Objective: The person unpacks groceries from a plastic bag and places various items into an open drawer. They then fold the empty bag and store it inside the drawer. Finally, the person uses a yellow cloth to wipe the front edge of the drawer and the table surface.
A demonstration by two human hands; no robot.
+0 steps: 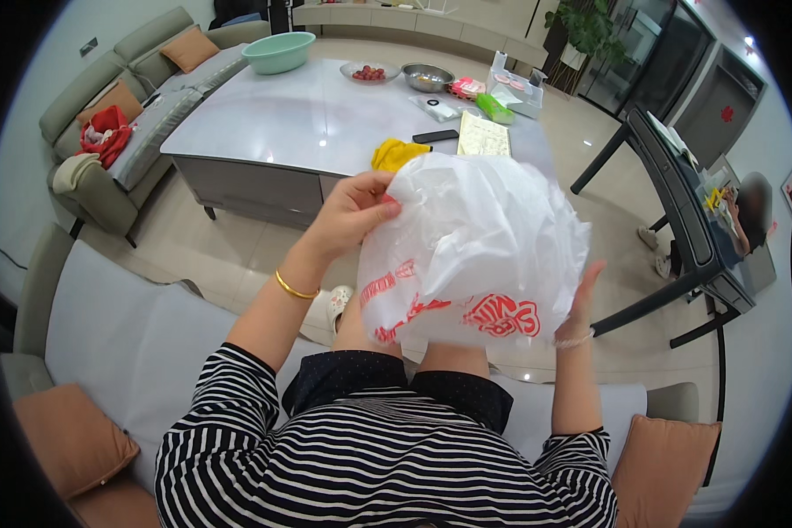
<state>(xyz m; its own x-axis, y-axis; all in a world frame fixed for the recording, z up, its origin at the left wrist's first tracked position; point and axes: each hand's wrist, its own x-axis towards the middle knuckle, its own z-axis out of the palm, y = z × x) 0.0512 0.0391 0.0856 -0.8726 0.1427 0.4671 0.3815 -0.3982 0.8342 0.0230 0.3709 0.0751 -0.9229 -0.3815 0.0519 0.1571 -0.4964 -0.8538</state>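
Note:
A white translucent plastic bag (475,244) with red printing hangs crumpled in front of my lap. My left hand (356,214) pinches its upper left edge between thumb and fingers. At the bag's right side is my right hand (584,294), its thumb raised and apart. The bag hides the other fingers, so I cannot tell whether they grip it. Just beyond the bag, on the coffee table (257,125), lie a yellow cloth (399,154), a black remote-like object (435,136) and an open notebook (484,135) with writing.
Along the table's far side stand a green basin (278,53), a plate of red fruit (369,72), a metal bowl (428,78), a green tissue pack (495,109) and a white box (515,92). Someone sits at a dark table (673,191) on the right. A sofa (132,330) is beneath me.

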